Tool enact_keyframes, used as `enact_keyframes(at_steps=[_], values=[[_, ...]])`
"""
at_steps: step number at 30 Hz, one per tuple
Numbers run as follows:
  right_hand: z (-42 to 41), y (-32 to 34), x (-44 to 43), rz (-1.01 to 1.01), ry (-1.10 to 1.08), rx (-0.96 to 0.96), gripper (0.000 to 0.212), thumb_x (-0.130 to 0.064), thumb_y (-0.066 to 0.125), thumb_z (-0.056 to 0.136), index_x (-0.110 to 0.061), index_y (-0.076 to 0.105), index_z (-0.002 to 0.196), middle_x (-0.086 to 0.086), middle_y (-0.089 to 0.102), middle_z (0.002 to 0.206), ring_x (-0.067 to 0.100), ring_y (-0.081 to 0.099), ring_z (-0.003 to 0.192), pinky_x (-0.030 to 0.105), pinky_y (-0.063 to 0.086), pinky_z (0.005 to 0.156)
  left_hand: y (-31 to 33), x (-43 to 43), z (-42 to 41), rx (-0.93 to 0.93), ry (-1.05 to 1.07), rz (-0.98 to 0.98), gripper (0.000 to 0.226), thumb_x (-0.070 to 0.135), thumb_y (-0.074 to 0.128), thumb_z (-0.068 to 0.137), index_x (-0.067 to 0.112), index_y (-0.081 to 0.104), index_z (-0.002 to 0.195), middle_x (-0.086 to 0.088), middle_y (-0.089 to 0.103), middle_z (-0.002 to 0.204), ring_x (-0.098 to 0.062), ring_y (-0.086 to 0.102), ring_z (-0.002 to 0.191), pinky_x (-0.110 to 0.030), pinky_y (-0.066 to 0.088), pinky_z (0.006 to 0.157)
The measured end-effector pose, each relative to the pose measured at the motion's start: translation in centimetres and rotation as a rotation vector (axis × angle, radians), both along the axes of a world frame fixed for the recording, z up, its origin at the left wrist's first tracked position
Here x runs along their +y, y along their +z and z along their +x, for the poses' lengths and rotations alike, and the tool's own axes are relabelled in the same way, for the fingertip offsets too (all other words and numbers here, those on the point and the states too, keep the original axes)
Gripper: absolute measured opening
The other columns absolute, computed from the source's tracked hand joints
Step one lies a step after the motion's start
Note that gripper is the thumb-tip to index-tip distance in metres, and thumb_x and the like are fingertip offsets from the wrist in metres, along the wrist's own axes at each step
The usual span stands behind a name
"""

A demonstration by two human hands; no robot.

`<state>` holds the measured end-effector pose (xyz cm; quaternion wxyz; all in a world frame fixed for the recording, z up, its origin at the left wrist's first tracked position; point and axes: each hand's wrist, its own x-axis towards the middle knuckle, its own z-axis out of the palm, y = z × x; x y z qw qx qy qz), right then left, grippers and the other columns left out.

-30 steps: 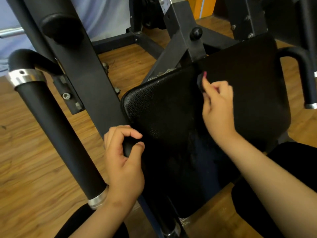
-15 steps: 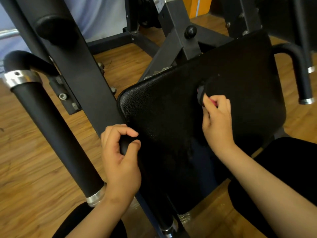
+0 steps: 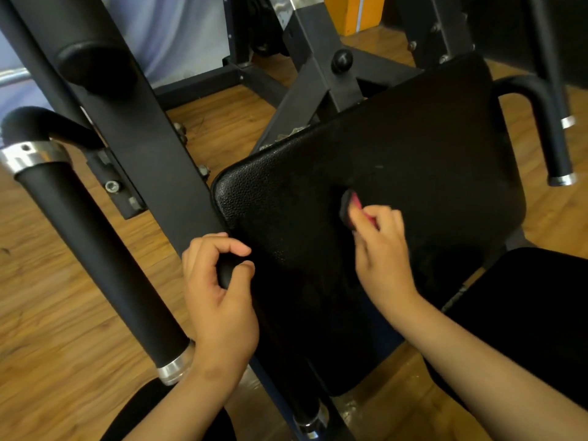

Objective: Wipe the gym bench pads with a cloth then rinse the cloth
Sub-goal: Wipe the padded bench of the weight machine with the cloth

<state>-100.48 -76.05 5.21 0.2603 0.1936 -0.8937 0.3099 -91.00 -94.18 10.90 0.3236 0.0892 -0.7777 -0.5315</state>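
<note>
Wiping step, I reckon. My right hand [image 3: 381,249] pinches the cloth [image 3: 348,205] against the pad [image 3: 413,138], frame centre. My left hand [image 3: 219,300] grips the pad's left edge. Next: sweep across the rest, firm pressure. Rinse not yet due.

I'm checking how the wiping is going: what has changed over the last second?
The right hand, pinching the cloth, slid down the pad from its upper middle to about its centre, toward the near edge. Nothing was taken hold of or let go. The left hand still grips the pad's left edge.
</note>
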Motion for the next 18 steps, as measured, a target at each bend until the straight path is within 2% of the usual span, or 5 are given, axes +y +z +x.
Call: enact_keyframes(at_steps=[4,7,11,15,18], values=[[2.5,-1.1,-1.4,0.041,0.207,0.020,0.056,0.011,0.057,0.083,-0.005,0.051,0.136,0.010,0.054,0.103,0.022,0.044,0.090,0.022,0.036,0.077,-0.1,-0.1,0.0,0.001,0.003,-0.008,0.011,0.025,0.051,0.073,0.032,0.053,0.081,0.016,0.050,0.088,-0.013,0.050,0.100,-0.020,0.034,0.090],[0.1,-1.0,0.7,-0.011,0.068,0.037,0.050,0.011,0.052,0.085,-0.004,0.053,0.133,0.012,0.052,0.097,0.024,0.043,0.087,0.024,0.036,0.081,0.0,0.0,0.0,-0.012,0.000,-0.021,0.016,0.018,0.053,0.075,0.032,0.052,0.082,0.015,0.050,0.088,-0.012,0.049,0.099,-0.017,0.034,0.089],[-1.6,-0.9,3.2,-0.079,-0.152,-0.045,0.039,0.009,0.051,0.088,-0.003,0.059,0.124,0.013,0.050,0.099,0.021,0.040,0.090,0.031,0.039,0.079,-0.1,-0.1,0.0,-0.005,0.005,-0.025,0.015,0.021,0.050,0.075,0.034,0.052,0.082,0.019,0.050,0.087,-0.007,0.049,0.097,-0.015,0.033,0.088],[1.9,-1.7,0.8,-0.065,0.008,-0.057,0.054,0.009,0.051,0.086,-0.008,0.052,0.136,0.008,0.050,0.100,0.018,0.040,0.091,0.021,0.036,0.081,0.0,0.1,-0.1,-0.009,0.018,-0.029,0.019,0.015,0.051,0.075,0.033,0.051,0.081,0.016,0.049,0.088,-0.006,0.048,0.098,-0.014,0.033,0.089],[2.4,-2.1,1.0,-0.012,0.062,-0.037,0.060,0.014,0.057,0.082,-0.011,0.051,0.137,0.009,0.052,0.101,0.019,0.042,0.092,0.019,0.034,0.081,0.1,0.1,0.0,-0.009,0.020,-0.036,0.016,0.020,0.050,0.075,0.034,0.051,0.081,0.017,0.049,0.089,-0.006,0.048,0.098,-0.014,0.033,0.088]])
